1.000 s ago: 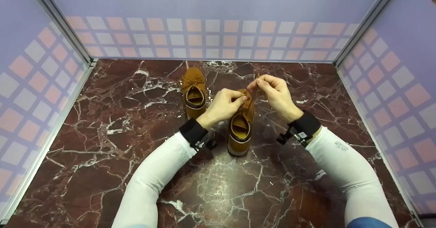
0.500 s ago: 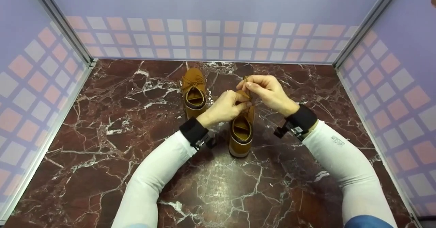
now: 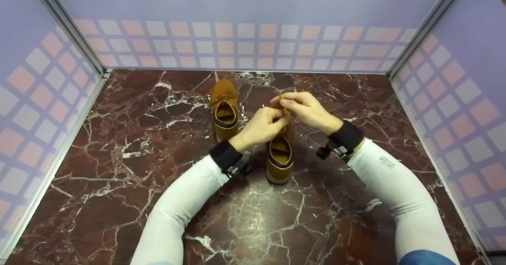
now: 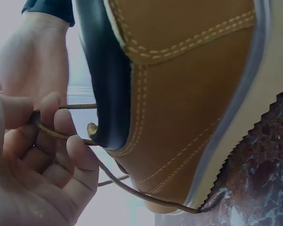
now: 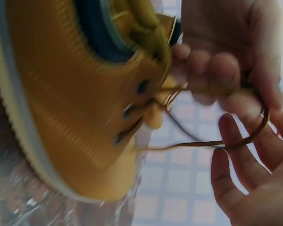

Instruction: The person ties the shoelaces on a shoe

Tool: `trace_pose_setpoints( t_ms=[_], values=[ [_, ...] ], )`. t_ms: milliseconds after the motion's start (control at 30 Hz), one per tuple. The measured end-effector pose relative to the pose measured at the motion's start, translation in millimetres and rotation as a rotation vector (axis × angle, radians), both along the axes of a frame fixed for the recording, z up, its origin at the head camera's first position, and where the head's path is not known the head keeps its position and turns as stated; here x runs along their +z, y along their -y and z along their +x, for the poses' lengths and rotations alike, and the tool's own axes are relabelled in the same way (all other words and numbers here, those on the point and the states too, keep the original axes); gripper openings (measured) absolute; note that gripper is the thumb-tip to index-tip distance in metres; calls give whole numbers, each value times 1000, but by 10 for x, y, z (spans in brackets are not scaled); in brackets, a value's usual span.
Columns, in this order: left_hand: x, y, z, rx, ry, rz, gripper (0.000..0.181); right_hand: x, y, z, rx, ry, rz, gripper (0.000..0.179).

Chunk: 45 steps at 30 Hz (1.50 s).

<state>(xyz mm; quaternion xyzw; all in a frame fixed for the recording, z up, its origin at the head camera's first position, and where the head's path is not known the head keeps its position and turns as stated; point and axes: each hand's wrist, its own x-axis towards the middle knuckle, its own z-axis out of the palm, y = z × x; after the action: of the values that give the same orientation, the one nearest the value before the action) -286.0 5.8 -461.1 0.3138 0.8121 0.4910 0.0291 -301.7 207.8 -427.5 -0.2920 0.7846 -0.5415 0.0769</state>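
Note:
A tan lace-up shoe (image 3: 279, 175) with a dark collar stands on the marbled surface, toe pointing away. Over its front, my left hand (image 3: 264, 125) pinches the brown shoelace between thumb and fingers. My right hand (image 3: 310, 110) pinches lace too, close beside and slightly beyond the left. In the right wrist view, the shoelace (image 5: 188, 144) runs from the eyelets up to both hands and bends in a loop at the fingers. One strand (image 4: 146, 194) trails down past the shoe's side in the left wrist view. From above, the hands hide the shoe's toe and most of its lacing.
The matching shoe (image 3: 225, 89) stands to the left, its lace tied in a bow, close to my left forearm. Purple panels with pink and white squares (image 3: 246, 45) enclose the back and both sides of the marbled surface (image 3: 130, 146).
My right hand has come left and slightly nearer, bringing its lace close to the left hand. My left hand has shifted slightly toward me and right. The shoes stand nearly where they were.

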Motion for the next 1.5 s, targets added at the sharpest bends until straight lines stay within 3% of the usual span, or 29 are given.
trace_pose_setpoints(
  t_ms=[167,233,367,533,733,933,1200,1333,1500],
  values=[
    [-22,23,16,7,100,82,39,-144,-196,-75,12,82,80,45],
    [-32,27,14,5,113,101,37,-214,-266,-93,20,56,132,47],
    [-45,36,4,12,125,126,35,-326,-315,-90,14,-59,230,34],
    [-50,37,2,34,154,151,35,-356,-331,-61,-32,-92,246,19],
    [-85,52,-6,55,180,174,39,-293,-435,-32,-37,-13,71,16],
    [-84,56,-6,83,199,178,36,-164,-489,71,50,76,-159,26],
    [-68,61,1,109,183,161,32,64,-483,249,157,177,-355,26],
    [-62,59,3,104,207,173,34,104,-470,309,170,145,-379,27],
    [-53,61,9,111,249,188,32,89,-413,377,158,25,-301,23]
  ],
)
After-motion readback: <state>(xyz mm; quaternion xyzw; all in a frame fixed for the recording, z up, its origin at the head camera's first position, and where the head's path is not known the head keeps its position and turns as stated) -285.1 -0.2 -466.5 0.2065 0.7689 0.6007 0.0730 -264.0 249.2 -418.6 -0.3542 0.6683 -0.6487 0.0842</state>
